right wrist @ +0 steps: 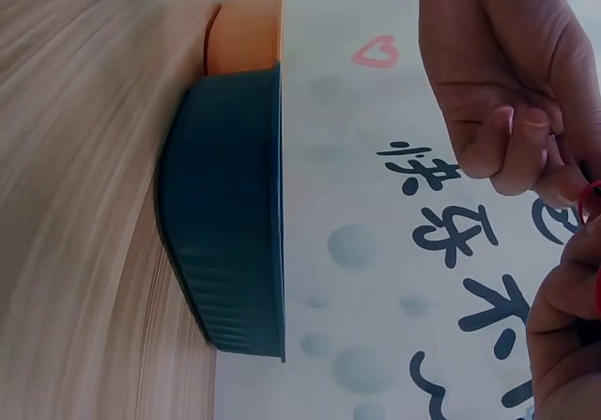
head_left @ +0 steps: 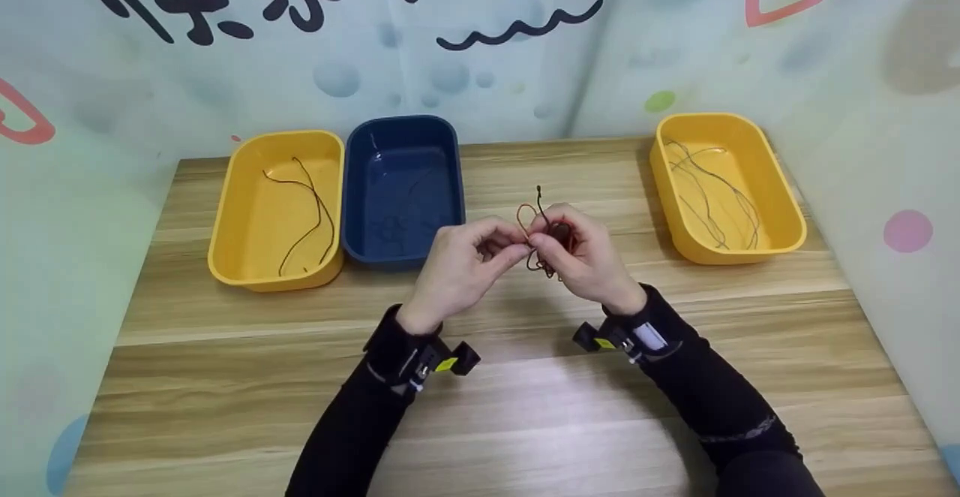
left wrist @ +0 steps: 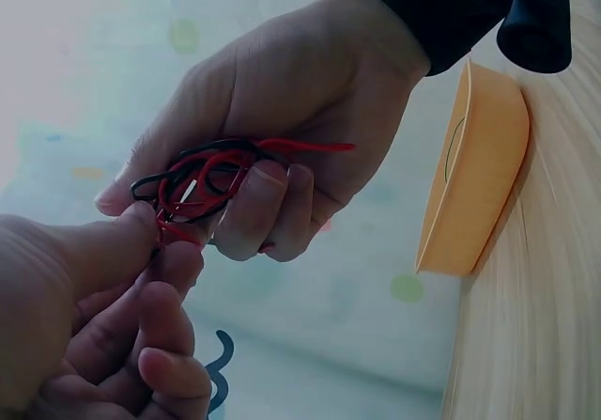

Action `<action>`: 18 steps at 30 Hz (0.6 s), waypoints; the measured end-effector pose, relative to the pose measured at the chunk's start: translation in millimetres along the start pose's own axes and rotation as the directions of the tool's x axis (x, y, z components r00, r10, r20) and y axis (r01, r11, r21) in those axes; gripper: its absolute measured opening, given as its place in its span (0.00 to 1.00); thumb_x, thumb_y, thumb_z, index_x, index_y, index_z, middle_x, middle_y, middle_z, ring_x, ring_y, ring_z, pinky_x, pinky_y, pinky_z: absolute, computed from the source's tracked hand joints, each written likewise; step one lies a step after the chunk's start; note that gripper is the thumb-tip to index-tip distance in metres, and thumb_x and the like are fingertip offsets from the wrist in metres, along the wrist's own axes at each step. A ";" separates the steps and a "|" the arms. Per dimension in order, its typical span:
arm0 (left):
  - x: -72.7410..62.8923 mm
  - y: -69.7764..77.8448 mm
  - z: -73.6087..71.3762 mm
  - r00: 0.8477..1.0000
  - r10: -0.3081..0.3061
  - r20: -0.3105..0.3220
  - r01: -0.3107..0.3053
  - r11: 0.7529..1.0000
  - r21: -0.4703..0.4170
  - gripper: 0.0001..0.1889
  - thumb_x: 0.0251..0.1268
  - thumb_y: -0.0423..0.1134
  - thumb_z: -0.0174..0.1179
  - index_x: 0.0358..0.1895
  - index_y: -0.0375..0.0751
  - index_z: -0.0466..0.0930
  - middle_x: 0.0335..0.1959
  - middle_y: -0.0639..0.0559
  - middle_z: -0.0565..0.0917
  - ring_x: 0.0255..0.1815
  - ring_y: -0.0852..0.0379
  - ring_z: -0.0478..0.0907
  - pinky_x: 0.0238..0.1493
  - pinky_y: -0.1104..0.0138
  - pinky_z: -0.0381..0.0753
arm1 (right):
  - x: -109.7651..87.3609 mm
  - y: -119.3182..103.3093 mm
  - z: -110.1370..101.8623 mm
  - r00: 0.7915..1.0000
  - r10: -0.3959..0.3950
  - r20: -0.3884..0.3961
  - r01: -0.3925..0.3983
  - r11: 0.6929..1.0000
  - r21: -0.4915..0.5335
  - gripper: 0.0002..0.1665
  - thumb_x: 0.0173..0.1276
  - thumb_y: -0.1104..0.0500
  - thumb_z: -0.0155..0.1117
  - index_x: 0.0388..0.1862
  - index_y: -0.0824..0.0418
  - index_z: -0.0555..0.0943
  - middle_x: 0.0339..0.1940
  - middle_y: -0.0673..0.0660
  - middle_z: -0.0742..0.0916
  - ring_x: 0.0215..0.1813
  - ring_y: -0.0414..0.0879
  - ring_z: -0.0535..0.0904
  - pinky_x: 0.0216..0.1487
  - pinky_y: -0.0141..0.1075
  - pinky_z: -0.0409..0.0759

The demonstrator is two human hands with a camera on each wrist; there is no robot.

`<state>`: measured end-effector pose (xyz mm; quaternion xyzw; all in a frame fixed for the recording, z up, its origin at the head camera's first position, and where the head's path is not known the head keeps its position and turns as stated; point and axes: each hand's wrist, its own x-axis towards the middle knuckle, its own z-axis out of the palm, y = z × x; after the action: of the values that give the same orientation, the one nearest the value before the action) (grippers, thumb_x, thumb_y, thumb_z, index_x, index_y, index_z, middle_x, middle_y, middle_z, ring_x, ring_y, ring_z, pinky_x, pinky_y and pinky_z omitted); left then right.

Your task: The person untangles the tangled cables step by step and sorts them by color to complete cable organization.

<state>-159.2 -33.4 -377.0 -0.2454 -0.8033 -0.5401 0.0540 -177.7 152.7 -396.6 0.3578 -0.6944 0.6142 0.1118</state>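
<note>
Red and black wires (left wrist: pixel 202 178) hang tangled above the table (head_left: pixel 510 422), the right hand (head_left: pixel 583 257) with its grip curled round the bundle, the left hand (head_left: pixel 463 266) pinching a strand; toward the wall (head_left: pixel 405 69) stand a navy bin (head_left: pixel 401 260) and two yellow bins (head_left: pixel 251 219).

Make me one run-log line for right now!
left hand: pinches red-black wires; right hand: grips same wires; left yellow bin: dark wires; right yellow bin: grey wires; blue bin: beside left yellow bin
</note>
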 end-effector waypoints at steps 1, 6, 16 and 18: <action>-0.1 0.1 -0.3 1.000 -0.002 0.000 0.002 1.000 0.004 0.08 0.62 0.39 0.65 0.38 0.38 0.84 0.29 0.50 0.86 0.26 0.63 0.79 0.29 0.72 0.79 | 0.0 -0.2 0.3 1.000 0.001 0.003 -0.001 1.000 -0.002 0.04 0.66 0.72 0.59 0.37 0.75 0.74 0.27 0.48 0.80 0.22 0.32 0.71 0.19 0.26 0.70; -0.5 0.6 -2.3 0.996 0.093 -0.017 -0.091 0.989 0.116 0.08 0.63 0.38 0.64 0.41 0.38 0.85 0.31 0.50 0.87 0.27 0.61 0.80 0.30 0.71 0.79 | 0.8 -0.2 0.0 1.000 0.006 0.016 -0.005 0.999 -0.031 0.05 0.65 0.72 0.61 0.37 0.74 0.75 0.26 0.50 0.80 0.21 0.32 0.70 0.18 0.26 0.69; -2.6 -2.5 -4.5 0.919 0.387 -0.075 -0.325 0.851 0.413 0.07 0.67 0.33 0.58 0.42 0.36 0.86 0.35 0.48 0.87 0.38 0.55 0.83 0.42 0.68 0.81 | 2.4 0.3 -4.7 0.998 -0.002 0.056 0.004 0.999 -0.044 0.07 0.62 0.71 0.66 0.34 0.72 0.75 0.24 0.55 0.80 0.23 0.31 0.72 0.20 0.24 0.71; -2.7 -2.7 -5.1 0.909 0.407 -0.084 -0.333 0.835 0.438 0.07 0.67 0.31 0.58 0.42 0.37 0.86 0.34 0.49 0.86 0.37 0.55 0.82 0.40 0.68 0.81 | 2.9 0.8 -5.4 0.998 -0.007 0.066 0.009 0.999 -0.040 0.08 0.61 0.71 0.66 0.34 0.72 0.75 0.23 0.57 0.80 0.23 0.31 0.72 0.20 0.24 0.71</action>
<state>-159.0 -39.6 -378.2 -0.3313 -0.8282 -0.3559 0.2785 -181.8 156.7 -394.3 0.3782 -0.7085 0.5876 0.0985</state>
